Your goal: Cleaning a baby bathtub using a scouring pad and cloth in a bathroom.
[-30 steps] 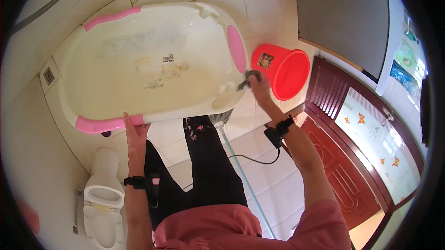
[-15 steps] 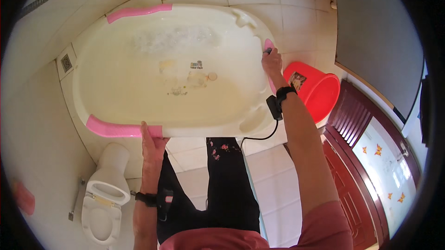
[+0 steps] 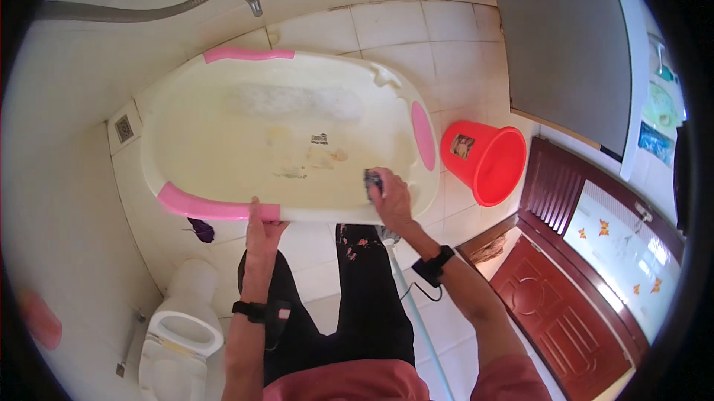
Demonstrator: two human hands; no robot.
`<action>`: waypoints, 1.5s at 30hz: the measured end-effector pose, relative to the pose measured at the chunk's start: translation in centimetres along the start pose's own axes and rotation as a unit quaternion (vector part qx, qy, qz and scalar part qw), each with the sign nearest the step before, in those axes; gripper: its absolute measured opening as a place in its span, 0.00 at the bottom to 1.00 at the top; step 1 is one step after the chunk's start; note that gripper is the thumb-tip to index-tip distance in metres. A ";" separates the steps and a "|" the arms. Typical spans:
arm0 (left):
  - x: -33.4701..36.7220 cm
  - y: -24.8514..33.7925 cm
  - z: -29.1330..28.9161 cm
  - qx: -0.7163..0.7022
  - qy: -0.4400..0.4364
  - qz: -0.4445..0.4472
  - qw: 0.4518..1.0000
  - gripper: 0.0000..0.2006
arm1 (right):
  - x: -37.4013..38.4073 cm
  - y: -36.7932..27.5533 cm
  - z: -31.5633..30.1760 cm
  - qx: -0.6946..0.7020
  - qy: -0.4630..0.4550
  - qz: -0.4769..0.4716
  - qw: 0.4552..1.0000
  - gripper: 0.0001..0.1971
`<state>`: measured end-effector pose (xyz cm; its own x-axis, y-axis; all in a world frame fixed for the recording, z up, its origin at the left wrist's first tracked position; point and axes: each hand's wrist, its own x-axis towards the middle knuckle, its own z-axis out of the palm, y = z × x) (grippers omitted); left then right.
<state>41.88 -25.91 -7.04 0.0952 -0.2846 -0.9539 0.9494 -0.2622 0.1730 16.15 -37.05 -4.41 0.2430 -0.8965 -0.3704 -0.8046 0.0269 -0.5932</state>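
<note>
A white plastic baby bathtub [image 3: 223,156] with pink grips fills the middle of the view. Foamy water [image 3: 290,102] lies along its far side. My left hand [image 3: 262,231] grips the near rim at the pink grip [image 3: 212,208], thumb over the edge and fingers partly hidden below. In my right hand [image 3: 394,199] is a dark grey, mottled scrubbing pad [image 3: 373,182], closed in the fingers. This hand is at the tub's near right corner, over the inner wall. Whether the pad touches the surface cannot be made out.
A red bucket [image 3: 500,166] lies tilted right of the tub. Nearer me are a toilet [image 3: 178,338], a dark purple item [image 3: 201,230] and a pale blue pole [image 3: 420,312]. A shower hose [image 3: 171,11] hangs along the far wall; a reddish door [image 3: 558,304] stands at right.
My right hand has moved from the pink grip at the tub's right end to the near right corner. My left hand stays on the rim. The view has shifted, showing more far wall.
</note>
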 end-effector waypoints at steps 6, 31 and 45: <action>-0.6 1.0 1.3 0.050 -0.066 -0.015 0.996 0.23 | -0.4 -4.4 4.8 0.055 0.057 0.010 0.997 0.12; -5.8 -4.2 15.7 0.052 -0.095 0.019 0.994 0.24 | 1.2 0.3 -5.4 0.058 0.211 -0.002 0.976 0.13; 0.3 -10.4 23.6 0.031 -0.137 0.005 0.990 0.22 | 9.0 7.5 -11.3 -0.022 0.241 -0.016 0.970 0.08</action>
<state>25.02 -45.00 -3.33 0.0125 -0.5244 -0.8514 0.9277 -0.3116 0.2056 6.16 -49.88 -4.12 -0.0052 -0.9995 0.0320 -0.8258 -0.0138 -0.5638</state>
